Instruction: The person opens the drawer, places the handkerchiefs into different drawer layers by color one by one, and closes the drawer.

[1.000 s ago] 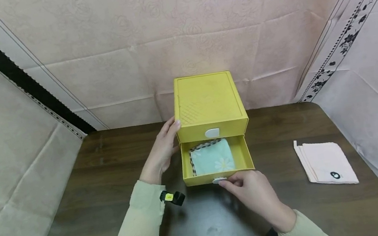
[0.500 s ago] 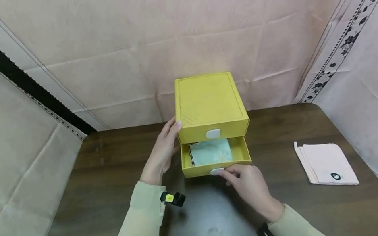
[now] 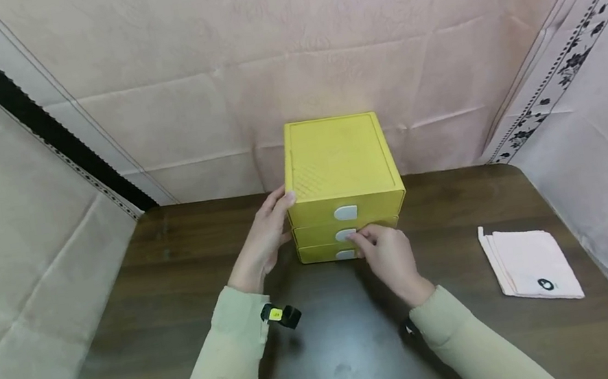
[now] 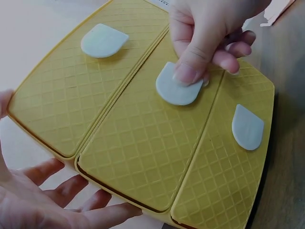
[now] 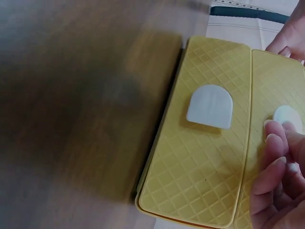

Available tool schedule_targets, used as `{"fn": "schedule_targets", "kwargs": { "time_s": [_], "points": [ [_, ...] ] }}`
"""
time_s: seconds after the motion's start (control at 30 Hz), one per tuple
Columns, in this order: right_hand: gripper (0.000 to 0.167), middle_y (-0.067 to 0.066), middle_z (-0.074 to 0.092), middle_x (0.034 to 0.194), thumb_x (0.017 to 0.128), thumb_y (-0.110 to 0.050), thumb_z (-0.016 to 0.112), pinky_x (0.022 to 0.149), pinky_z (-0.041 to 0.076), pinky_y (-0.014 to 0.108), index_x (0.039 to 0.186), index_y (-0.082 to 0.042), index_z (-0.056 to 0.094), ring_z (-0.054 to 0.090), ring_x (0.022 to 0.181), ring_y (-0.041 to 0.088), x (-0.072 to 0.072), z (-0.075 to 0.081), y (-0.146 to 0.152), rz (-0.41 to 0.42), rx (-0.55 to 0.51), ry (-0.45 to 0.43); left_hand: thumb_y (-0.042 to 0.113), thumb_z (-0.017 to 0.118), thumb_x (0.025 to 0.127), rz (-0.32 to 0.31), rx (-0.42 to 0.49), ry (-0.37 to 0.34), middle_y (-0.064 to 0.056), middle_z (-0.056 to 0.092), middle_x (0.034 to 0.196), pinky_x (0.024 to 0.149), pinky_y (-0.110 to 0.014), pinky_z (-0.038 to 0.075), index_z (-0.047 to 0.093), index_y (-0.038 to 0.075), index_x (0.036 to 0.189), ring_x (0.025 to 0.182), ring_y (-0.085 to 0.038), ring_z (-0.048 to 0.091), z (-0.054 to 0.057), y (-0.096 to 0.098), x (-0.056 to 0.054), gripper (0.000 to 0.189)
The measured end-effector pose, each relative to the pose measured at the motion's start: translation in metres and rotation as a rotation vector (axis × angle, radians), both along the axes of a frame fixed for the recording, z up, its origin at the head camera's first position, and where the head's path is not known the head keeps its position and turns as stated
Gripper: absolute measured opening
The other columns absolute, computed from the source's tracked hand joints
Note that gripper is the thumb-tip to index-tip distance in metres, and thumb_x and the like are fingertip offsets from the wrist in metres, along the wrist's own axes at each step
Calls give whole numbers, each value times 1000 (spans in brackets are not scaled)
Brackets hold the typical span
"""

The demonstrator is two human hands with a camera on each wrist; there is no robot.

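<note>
A yellow three-drawer box (image 3: pixel 340 158) stands at the back of the table with its drawers pushed in. Each drawer front carries a white tab handle. My right hand (image 3: pixel 390 262) pinches the middle drawer's handle (image 4: pixel 174 90), with the thumb lying over its face in the left wrist view. Against the box's left side rests my left hand (image 3: pixel 258 245), its fingers stretched along the wall. Above and below the held handle, the top handle (image 4: pixel 104 40) and the bottom handle (image 5: pixel 210 106) are untouched. The cloth seen earlier in the drawer is hidden inside.
A folded white cloth (image 3: pixel 533 263) with a small dark emblem lies on the right of the brown wooden table (image 3: pixel 188 364). Pale fabric (image 3: pixel 235 42) hangs behind the box and along both sides.
My right hand has moved away from me, and the middle drawer has slid into the box, its light-blue cloth going out of sight. The left hand has stayed on the box's side.
</note>
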State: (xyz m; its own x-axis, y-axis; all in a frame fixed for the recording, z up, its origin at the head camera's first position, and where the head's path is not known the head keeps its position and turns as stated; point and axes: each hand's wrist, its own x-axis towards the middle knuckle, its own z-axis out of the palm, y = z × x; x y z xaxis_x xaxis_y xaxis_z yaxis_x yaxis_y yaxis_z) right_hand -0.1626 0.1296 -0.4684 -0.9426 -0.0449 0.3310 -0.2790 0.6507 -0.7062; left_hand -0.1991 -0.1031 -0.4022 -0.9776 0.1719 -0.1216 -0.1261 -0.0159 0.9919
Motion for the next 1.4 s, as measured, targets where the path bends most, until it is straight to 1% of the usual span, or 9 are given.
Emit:
{"fn": "schedule_targets", "kwargs": {
  "time_s": [0.13, 0.33, 0.63, 0.73, 0.87, 0.93, 1.03, 1.23, 1.4],
  "points": [
    [30, -3, 62, 56, 92, -36, 66, 42, 36, 32, 71, -15, 71, 46, 44, 11, -3, -2, 2, -15, 13, -10, 56, 57, 92, -2, -1, -2, 5, 36, 148, 102, -58, 35, 41, 34, 144, 136, -18, 32, -1, 3, -1, 59],
    [30, -5, 62, 56, 92, -36, 67, 42, 36, 32, 72, -15, 71, 46, 44, 13, -3, -2, 0, -21, -20, -24, 58, 57, 90, 5, 1, 4, 4, 39, 144, 101, -57, 37, 42, 34, 144, 133, -19, 36, -1, 2, 0, 60],
    [35, 2, 65, 61, 90, -43, 68, 47, 42, 32, 76, -11, 74, 53, 51, 15, 1, -7, -4, 8, -102, -132, 57, 54, 93, 3, -19, -10, 4, 34, 149, 103, -57, 35, 38, 35, 146, 136, -20, 31, -1, -5, 4, 60],
    [44, 3, 66, 62, 88, -52, 65, 49, 44, 33, 73, -11, 75, 56, 53, 15, 1, -10, 0, 6, -90, -201, 51, 52, 96, -5, -16, -15, 3, 32, 150, 103, -57, 34, 36, 32, 148, 137, -20, 31, 3, -4, 5, 57],
    [55, 0, 68, 63, 86, -62, 60, 48, 43, 33, 66, -13, 73, 57, 54, 16, 1, -17, 7, 20, -37, -355, 53, 54, 95, 0, -11, -11, 4, 34, 149, 102, -58, 35, 39, 34, 146, 135, -20, 33, 3, -1, 2, 57],
    [56, -1, 68, 63, 86, -63, 59, 48, 45, 32, 65, -13, 72, 58, 53, 18, 0, -22, 8, 35, -51, -434, 56, 55, 92, 8, -11, -5, 4, 36, 147, 102, -58, 35, 41, 36, 144, 134, -20, 34, 2, 0, 2, 57],
    [54, 2, 68, 64, 88, -60, 60, 50, 50, 34, 72, -10, 72, 61, 54, 21, -2, -28, 5, 61, -145, -530, 58, 56, 91, 18, -8, 1, 6, 37, 146, 102, -58, 36, 42, 38, 143, 133, -19, 35, -3, 0, 0, 57],
    [49, 12, 70, 75, 91, -48, 63, 49, 48, 28, 103, -2, 72, 58, 56, 17, -2, -38, -3, 105, -437, -720, 61, 56, 89, 15, -8, -3, 5, 37, 146, 102, -58, 35, 42, 36, 143, 133, -19, 36, -2, 2, 1, 61],
    [52, 9, 67, 80, 90, -44, 67, 53, 46, 23, 115, 2, 65, 53, 59, 11, -2, -42, -9, 125, -675, -859, 64, 56, 88, 25, -13, 1, 4, 38, 146, 102, -58, 35, 41, 35, 144, 131, -21, 38, -1, 1, 2, 65]
  ]
}}
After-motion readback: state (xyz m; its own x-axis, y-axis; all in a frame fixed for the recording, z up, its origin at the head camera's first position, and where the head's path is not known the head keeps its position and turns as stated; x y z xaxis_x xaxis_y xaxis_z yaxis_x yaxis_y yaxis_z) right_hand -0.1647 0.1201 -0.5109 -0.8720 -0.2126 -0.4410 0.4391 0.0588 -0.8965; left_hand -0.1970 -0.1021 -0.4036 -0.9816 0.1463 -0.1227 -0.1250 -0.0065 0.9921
